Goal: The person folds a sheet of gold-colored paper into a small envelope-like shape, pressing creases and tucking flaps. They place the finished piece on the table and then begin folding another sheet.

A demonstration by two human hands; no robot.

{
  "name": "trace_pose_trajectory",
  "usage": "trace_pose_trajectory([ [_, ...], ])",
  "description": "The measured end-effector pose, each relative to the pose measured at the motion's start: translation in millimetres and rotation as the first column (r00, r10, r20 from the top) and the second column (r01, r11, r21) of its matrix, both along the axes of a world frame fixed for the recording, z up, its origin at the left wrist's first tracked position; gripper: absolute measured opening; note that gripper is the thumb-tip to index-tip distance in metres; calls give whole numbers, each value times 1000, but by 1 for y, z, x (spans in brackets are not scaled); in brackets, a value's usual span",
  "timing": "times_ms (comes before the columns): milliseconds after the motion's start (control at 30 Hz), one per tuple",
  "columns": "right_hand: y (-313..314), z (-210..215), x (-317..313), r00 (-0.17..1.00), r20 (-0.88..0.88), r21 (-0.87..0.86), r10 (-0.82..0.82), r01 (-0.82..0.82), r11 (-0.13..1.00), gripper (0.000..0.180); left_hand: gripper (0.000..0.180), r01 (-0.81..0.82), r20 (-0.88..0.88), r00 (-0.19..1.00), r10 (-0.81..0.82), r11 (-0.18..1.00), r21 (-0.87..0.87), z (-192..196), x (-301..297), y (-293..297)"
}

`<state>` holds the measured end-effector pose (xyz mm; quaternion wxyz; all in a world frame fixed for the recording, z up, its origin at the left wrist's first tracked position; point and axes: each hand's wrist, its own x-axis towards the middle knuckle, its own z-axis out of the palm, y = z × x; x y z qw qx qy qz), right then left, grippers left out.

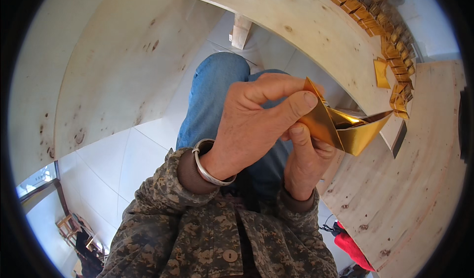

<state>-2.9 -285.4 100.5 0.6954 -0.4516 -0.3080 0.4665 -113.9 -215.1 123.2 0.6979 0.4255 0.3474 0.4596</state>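
Note:
A folded piece of shiny gold paper [358, 137], boat-like with pointed ends and an open hollow on top, is held up in front of me over my lap. My left hand [261, 115] pinches its left point, thumb on the near face and fingers behind. Below it, my right hand [308, 157] grips the lower edge with the thumb in front; its other fingers are partly hidden by the paper. Both hands are closed on the same piece, which tilts slightly down to the right.
Rows of similar gold folded pieces [390, 45] stand along the back right of the wooden table [296, 23]. One loose gold piece [381, 73] lies beside them. A wooden board [395, 194] spans the right, a large wooden panel [118, 55] the left. Something red [353, 248] sits at lower right.

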Motion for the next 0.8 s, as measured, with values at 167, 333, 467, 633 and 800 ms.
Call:
trace_pose_trajectory([
  [167,1,-3,0,1000,-13,11,6,-6,1000,28,18,-5,17,1000,6,998,-67,4,-1,2],
  [333,0,-7,4,998,21,33,59,-60,998,33,17,-28,83,996,34,997,-74,2,0,2],
  [467,0,-9,3,1000,-16,70,25,-24,997,35,18,19,136,991,-2,992,-125,2,-5,0],
  [633,1,-9,5,999,-33,79,31,-28,996,33,19,6,102,995,3,996,-89,4,-3,0],
  [800,-1,-6,5,1000,18,44,23,-24,999,30,18,-27,100,994,35,996,-81,2,-2,0],
])
